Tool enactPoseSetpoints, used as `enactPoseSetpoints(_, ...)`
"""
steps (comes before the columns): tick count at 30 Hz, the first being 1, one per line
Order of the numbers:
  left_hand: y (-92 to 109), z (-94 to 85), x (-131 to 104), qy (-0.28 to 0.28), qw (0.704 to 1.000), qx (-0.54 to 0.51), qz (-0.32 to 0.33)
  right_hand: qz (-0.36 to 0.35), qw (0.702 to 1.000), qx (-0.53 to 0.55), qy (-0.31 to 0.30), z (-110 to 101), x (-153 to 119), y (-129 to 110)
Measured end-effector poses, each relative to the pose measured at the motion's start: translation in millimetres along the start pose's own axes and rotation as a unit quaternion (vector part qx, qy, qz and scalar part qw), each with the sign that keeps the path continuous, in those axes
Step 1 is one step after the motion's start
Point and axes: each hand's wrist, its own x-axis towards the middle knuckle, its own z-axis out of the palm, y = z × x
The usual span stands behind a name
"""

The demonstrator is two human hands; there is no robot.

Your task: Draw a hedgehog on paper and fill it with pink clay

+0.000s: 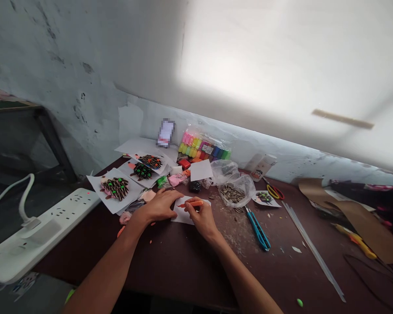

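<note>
My right hand [201, 218] is closed round an orange pen [196, 203], its tip pointing left over a small white sheet of paper [183, 216]. On the left edge of that sheet lies my left hand [162, 205], palm down with fingers stretched out. Farther left, several hedgehog figures lie on white paper, covered in striped seeds with dabs of clay: one with green dots [118, 188], a dark one [143, 171] and one with orange dots [151, 162]. Packets of coloured clay [184, 164] and a second white sheet [201, 170] lie beyond my hands.
A plastic bag of sunflower seeds [232, 194], a teal utility knife [258, 229], scissors [275, 192] and clear glue sticks [314, 250] lie rightward. A yellow glue gun [355, 240] is farther right. At left stands a white power strip [49, 231]; a phone [165, 133] leans at the wall.
</note>
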Motion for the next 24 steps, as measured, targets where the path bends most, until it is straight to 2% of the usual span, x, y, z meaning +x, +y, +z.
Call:
enactPoseSetpoints(11, -1.2, 1.0, 0.1, 0.007, 1.000, -0.002, 0.000, -0.045, 0.998, -0.026, 0.019, 5.1, 1.2, 4.2)
enactPoseSetpoints(24, 0.2, -0.2, -0.9, 0.010, 1.000, -0.002, 0.001, -0.060, 0.998, -0.016, 0.012, 5.2, 2.5, 8.3)
